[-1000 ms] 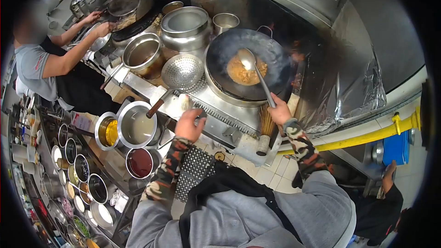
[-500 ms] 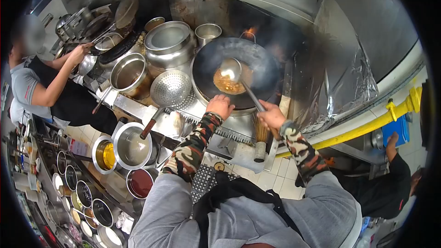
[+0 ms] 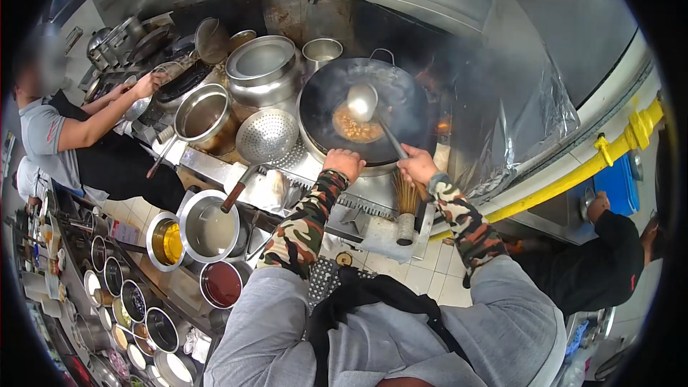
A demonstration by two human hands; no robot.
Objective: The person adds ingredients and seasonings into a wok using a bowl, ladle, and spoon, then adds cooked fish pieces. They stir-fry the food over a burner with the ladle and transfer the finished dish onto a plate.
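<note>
A dark wok [image 3: 326, 100] sits on the burner in front of me, with brown sauce and small pieces of food [image 3: 352, 129] in its bottom. My left hand [image 3: 345, 165] is closed on the wok's near edge; what part its fingers grip is hidden. In my right hand [image 3: 418, 164] is the handle of a metal ladle [image 3: 362, 102], whose bowl is over the sauce. A bamboo wok brush [image 3: 405, 208] lies just below my right hand. Smoke or steam drifts around the wok.
Left of the wok are a perforated strainer [image 3: 267, 136], a saucepan [image 3: 203, 116] and a large lidded pot [image 3: 262, 64]. Nearer are containers of pale liquid [image 3: 209, 226] and red sauce [image 3: 221, 284]. A co-worker [image 3: 79, 129] works at left; another person's arm [image 3: 613, 236] shows at right, below a yellow pipe [image 3: 573, 183].
The wok has tilted or shifted slightly, and the flame behind it now shows at its right. The ladle bowl has moved slightly. At left, the co-worker's raised pan has lowered.
</note>
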